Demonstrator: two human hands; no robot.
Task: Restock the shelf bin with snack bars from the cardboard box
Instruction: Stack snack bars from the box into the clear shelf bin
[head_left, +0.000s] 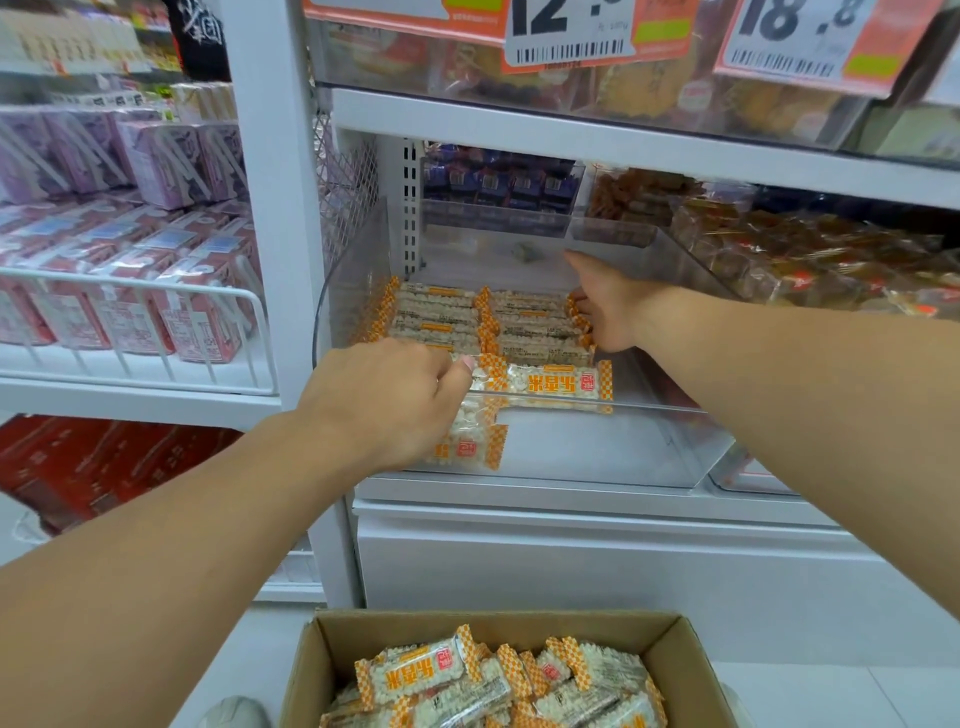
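A clear plastic shelf bin (623, 457) holds two rows of orange-and-white snack bars (483, 322) standing on edge. My left hand (384, 400) grips a few bars (472, 441) at the bin's front left, its fingers curled over them. One bar (550, 384) lies flat just right of that hand. My right hand (608, 306) reaches into the bin, thumb raised, its fingers against the right ends of the back rows. Below, an open cardboard box (670, 654) holds several more bars (498, 680).
Neighbouring clear bins hold brown snacks (810, 254) to the right and blue packets (498, 182) behind. Price tags (571, 31) hang above. On the left, wire shelf baskets carry pink cartons (130, 296). A white cabinet front (571, 566) stands below the bin.
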